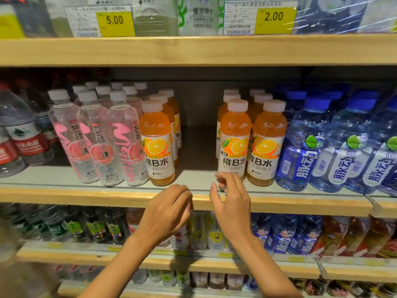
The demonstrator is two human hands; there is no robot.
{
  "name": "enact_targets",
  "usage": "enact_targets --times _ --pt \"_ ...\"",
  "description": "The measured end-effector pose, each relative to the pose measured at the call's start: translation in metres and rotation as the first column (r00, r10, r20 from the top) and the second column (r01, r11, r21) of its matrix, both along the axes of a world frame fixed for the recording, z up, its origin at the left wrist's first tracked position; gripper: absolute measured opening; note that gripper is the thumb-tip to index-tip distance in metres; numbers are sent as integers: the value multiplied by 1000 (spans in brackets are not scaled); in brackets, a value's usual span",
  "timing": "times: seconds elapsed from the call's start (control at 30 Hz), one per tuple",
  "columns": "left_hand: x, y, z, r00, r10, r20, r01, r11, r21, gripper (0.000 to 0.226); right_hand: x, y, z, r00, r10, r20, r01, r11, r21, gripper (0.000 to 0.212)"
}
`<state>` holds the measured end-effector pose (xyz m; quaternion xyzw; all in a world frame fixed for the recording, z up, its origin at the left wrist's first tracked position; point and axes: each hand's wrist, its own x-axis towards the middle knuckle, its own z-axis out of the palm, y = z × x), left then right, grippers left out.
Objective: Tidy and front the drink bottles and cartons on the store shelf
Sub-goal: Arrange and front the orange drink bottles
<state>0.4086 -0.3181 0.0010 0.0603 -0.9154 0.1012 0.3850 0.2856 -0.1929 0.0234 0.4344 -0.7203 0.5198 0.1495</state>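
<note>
The orange bottles stand on the middle shelf (197,179) in three rows: a left row (158,145) and two rows on the right, with a bare lane between. The front bottle (235,138) just right of that lane stands upright, label out.

The right grip (232,207) hangs before the shelf edge, fingers loosely spread and holding nothing, its fingertips near that bottle's base. The left grip (169,211) is just beside it, its back to the camera and its fingers curled under. I cannot tell whether it holds anything.

The step in hand looks like closing the lane. To do it well:

- Take each bottle low on the body, not by the cap, since these tall bottles probably tip easily.
- Slide it along the shelf rather than lifting it, keeping it upright.
- Steady the far-right front bottle (267,145), which touches the front one, with the other grip.
- Move the front bottle first, then the ones behind it, so that none is knocked over at the far end.
- Finish with the bases in line with the pink bottles (94,145) and the blue bottles (300,151), labels square to the aisle.
</note>
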Motion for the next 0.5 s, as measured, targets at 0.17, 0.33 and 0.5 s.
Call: enact_targets --times 0.17,0.33,0.5 --pt "34 -32 -4 997 45 -61 -53 988 -144 17 19 -37 4 983 149 112 -153 988 26 26" --pt "57 -81 -13 1000 14 12 -10 960 -281 30 31 -87 9 935 205 289 -223 974 33 54" --pt "59 -115 -16 986 -139 92 165 893 -419 42 43 -130 13 923 131 361 -154 987 35 67"
